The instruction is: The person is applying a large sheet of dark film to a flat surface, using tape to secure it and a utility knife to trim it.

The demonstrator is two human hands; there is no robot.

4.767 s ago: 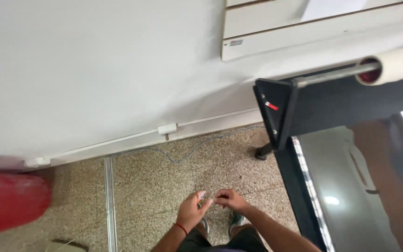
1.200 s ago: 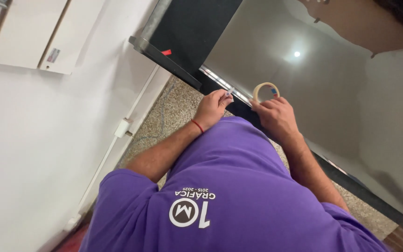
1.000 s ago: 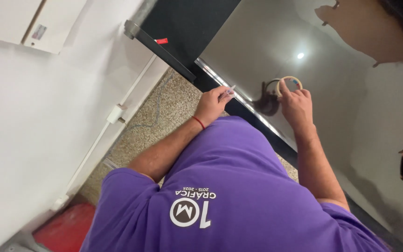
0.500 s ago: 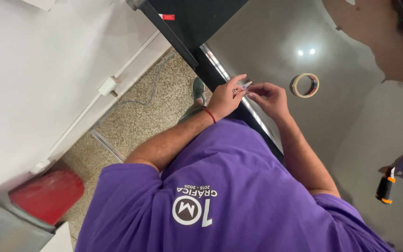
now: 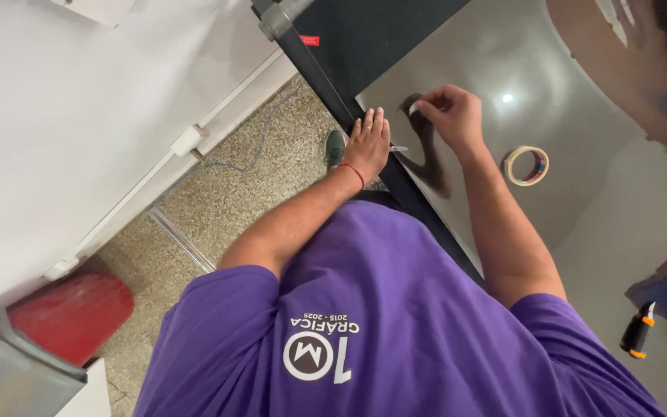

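Tape strip [image 5: 400,148] is pinched by the right hand [image 5: 451,116] and pressed by the flat, open left hand [image 5: 367,143] at the glossy table [image 5: 488,54] edge, so smoothing outward would seat it best.

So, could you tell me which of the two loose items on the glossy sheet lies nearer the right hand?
The tape roll, a pale ring just beyond the right hand; the black-and-orange utility knife lies far off, near the sheet's edge.

Glossy mirror-like sheet [image 5: 503,69]; paper tape roll [image 5: 526,165]; rough speckled stone floor [image 5: 248,201].
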